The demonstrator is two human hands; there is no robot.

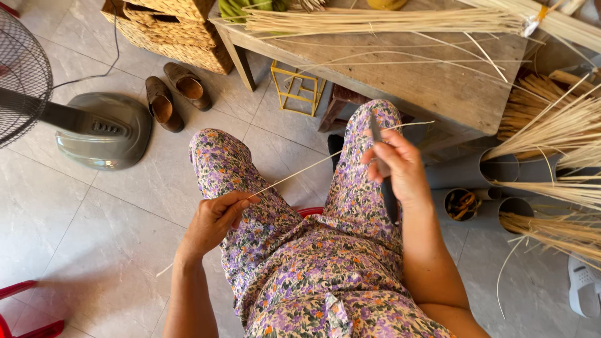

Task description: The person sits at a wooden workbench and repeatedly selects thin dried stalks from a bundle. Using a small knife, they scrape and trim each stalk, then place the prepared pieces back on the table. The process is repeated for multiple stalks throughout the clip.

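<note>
Your left hand (216, 219) pinches a thin pale reed strip (300, 170) at frame centre; your right hand (400, 166) grips a knife (377, 141) against the strip's upper end. Your floral trousers (313, 263) fill the lower middle. A wooden table (432, 81) with reed bundles (388, 20) spans the top, a fan (103, 128) stands left, and brown shoes (175, 94) lie beside it.
</note>
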